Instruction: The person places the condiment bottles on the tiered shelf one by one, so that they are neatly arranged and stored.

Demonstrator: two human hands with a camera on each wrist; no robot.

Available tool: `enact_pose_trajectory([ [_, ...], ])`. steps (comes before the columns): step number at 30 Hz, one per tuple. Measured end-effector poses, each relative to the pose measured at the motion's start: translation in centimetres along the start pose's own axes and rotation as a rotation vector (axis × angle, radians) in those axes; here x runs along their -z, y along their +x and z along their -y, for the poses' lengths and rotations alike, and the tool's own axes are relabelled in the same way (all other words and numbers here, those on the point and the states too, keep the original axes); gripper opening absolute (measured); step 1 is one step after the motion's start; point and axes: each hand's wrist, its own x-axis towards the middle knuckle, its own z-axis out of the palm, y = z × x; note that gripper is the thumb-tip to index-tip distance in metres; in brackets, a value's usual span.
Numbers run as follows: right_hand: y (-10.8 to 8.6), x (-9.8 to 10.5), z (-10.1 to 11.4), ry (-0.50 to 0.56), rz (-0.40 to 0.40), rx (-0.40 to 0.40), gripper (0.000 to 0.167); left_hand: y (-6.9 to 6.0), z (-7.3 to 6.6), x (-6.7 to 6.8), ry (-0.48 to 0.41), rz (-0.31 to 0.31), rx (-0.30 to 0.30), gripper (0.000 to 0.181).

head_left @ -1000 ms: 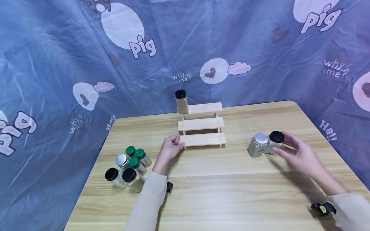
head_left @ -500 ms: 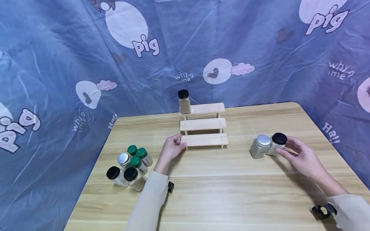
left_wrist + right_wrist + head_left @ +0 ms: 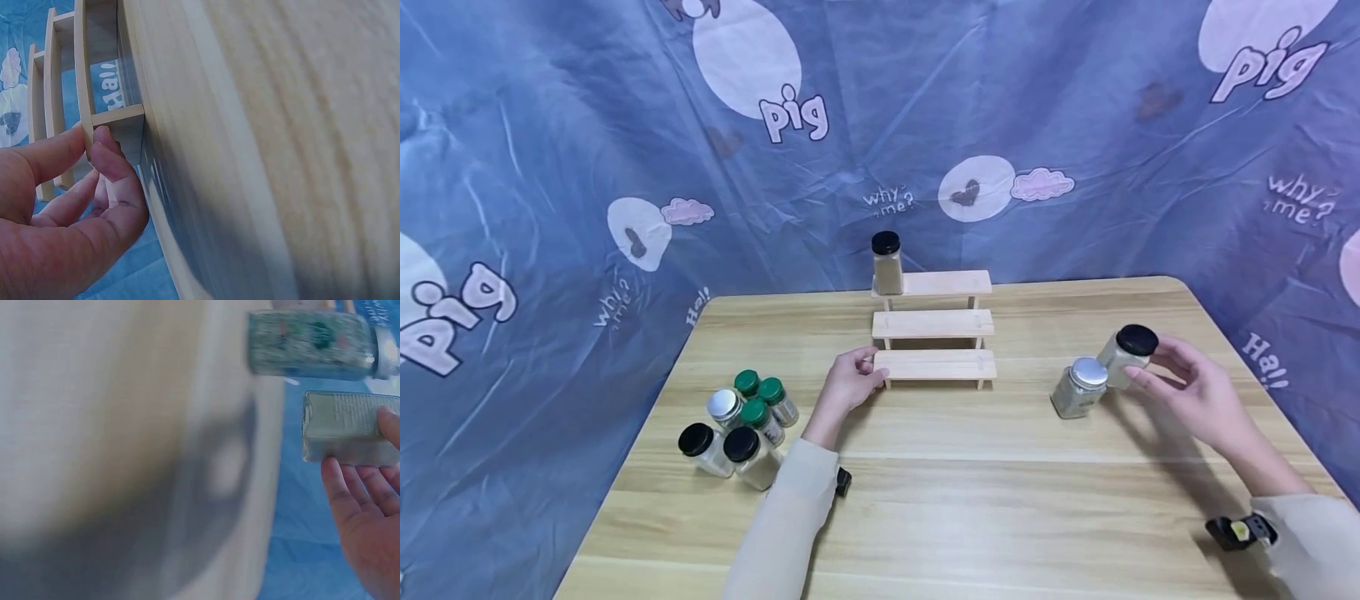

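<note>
My left hand (image 3: 848, 385) pinches the left end of the lowest step of a three-step wooden display rack (image 3: 936, 364). In the left wrist view, thumb and fingers (image 3: 115, 181) meet at that board's end. On the right, my right hand (image 3: 1202, 398) holds a clear spice jar with a black lid (image 3: 1122, 360) between thumb and fingers. The jar is tilted and raised off the table, as the right wrist view shows its base (image 3: 350, 428) apart from the wood. Beside it stands a silver-lidded jar (image 3: 1078, 392). Another black-lidded jar (image 3: 887, 271) stands on the top step's left end.
At the table's left, several jars stand grouped: green-lidded ones (image 3: 778, 402), a silver-lidded one (image 3: 725, 407) and black-lidded ones (image 3: 752, 460). A blue printed cloth (image 3: 850, 100) hangs behind the wooden table (image 3: 985, 508).
My right hand has lifted the black-lidded spice jar from beside the silver-lidded jar and tilted it. My left hand keeps its grip on the rack. The head view has shifted slightly.
</note>
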Motion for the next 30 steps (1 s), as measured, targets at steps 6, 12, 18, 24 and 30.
enact_pose_trajectory([
  [6,3.6,-0.1,2.0,0.04,-0.033,0.069,0.057,-0.2,0.1,0.2,-0.006,-0.006,0.012,0.053],
  [12,6.8,-1.2,4.3,-0.008,-0.023,0.043,0.05,-0.3,0.1,0.2,-0.015,-0.006,0.016,0.056],
  [18,9.5,-3.7,6.2,-0.07,0.047,0.047,0.046,-0.3,0.4,0.2,-0.021,-0.009,-0.014,0.055],
  [24,11.9,-7.0,7.9,-0.071,0.127,0.016,0.047,-0.2,0.5,0.1,-0.019,-0.015,-0.016,0.054],
  [30,14.3,-9.8,9.1,-0.071,0.179,-0.032,0.048,-0.1,0.5,-0.1,-0.036,0.0,-0.023,0.055],
])
